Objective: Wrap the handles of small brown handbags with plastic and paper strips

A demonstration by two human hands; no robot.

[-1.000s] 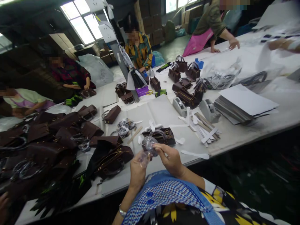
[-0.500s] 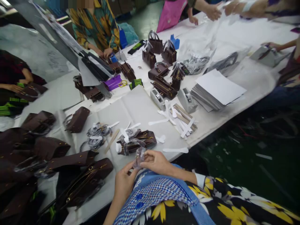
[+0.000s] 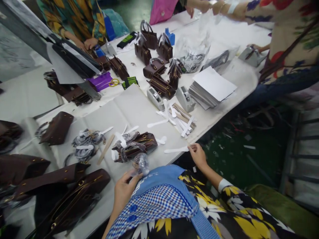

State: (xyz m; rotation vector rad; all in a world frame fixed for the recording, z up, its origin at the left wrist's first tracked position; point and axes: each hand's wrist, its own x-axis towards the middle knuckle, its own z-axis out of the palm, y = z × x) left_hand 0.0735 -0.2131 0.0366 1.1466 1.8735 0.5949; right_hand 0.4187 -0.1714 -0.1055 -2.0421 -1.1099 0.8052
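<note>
My left hand (image 3: 126,186) pinches a small coiled strap in clear plastic wrap (image 3: 142,163) at the table's near edge. Out to the right, my right hand (image 3: 197,155) has its thumb and fingers closed on the end of a white paper strip (image 3: 176,150) lying by the edge. Just beyond my left hand rests a dark brown handbag (image 3: 139,147) with its zip showing, its handles wrapped in plastic and white strips around them. Left of it lies a pile of plastic-wrapped straps (image 3: 86,142), with a tan strip (image 3: 106,149) between them.
Several brown handbags crowd the left side and the table's far middle. Tape dispensers (image 3: 184,99) stand beside a stack of white sheets (image 3: 214,83) and loose strips. A grey post (image 3: 32,39) slants across the upper left. Co-workers' hands (image 3: 91,43) are busy across the table.
My right hand has let go of the wrapped strap and moved right to the white strip. My left hand still holds the strap. The view has shifted somewhat to the right.
</note>
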